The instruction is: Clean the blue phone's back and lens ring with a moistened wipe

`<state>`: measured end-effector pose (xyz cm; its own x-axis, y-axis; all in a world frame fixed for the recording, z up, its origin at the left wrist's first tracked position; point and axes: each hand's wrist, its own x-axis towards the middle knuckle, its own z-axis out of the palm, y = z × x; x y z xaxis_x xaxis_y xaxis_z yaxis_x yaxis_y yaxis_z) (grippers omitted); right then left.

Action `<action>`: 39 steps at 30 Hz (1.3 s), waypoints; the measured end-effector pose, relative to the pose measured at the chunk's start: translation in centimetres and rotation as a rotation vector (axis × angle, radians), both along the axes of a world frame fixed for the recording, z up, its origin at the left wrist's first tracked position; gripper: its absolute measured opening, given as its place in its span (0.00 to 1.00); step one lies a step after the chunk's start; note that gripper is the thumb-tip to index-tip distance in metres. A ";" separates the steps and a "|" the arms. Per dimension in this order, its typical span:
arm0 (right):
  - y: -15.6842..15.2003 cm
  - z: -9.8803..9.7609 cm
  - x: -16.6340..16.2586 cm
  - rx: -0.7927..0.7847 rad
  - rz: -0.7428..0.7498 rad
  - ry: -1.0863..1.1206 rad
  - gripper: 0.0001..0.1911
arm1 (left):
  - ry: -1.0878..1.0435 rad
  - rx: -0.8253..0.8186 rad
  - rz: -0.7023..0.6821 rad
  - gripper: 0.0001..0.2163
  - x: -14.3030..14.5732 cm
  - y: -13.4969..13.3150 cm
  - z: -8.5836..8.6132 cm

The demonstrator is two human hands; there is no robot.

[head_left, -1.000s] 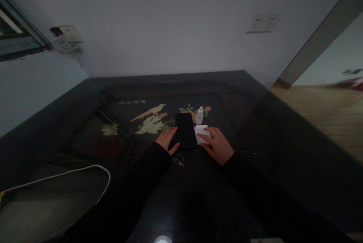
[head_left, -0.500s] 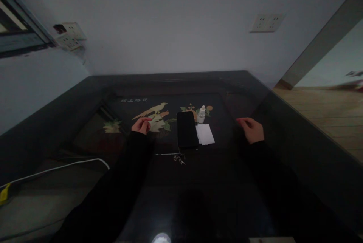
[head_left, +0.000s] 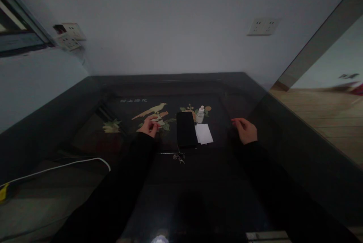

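Note:
My left hand [head_left: 149, 126] hovers over or rests on the printed bird and flowers, left of a black phone-like rectangle [head_left: 186, 129]. Its fingers are loosely curled, the thumb apart from them, and no object shows between them. On the right, my right hand [head_left: 246, 131] has its fingertips drawn together with nothing visible in them. Between the hands, a small white-capped bottle [head_left: 200, 115] stands upright behind a white folded paper [head_left: 204, 133] that touches the black rectangle's right side. Small metal charms [head_left: 179, 158] lie at its near end.
The dark glossy tabletop [head_left: 181, 84] meets a pale wall. Wall sockets [head_left: 263, 27] are at the right, with more sockets [head_left: 70, 37] at the left corner. A white cable [head_left: 70, 163] runs at the left, and a bright round thing [head_left: 160, 239] shows at the near edge.
My left hand has moved right, closer to the black rectangle, its thumb and fingers a little further apart. My right hand has shifted slightly left. The view has turned a little; the objects stay put.

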<state>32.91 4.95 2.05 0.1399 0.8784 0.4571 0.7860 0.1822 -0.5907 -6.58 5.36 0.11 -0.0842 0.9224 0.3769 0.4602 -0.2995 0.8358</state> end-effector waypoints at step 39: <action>-1.8 1.3 -11.8 -0.140 0.373 -0.658 0.22 | 0.930 -0.227 -0.247 0.50 6.5 -3.5 1.9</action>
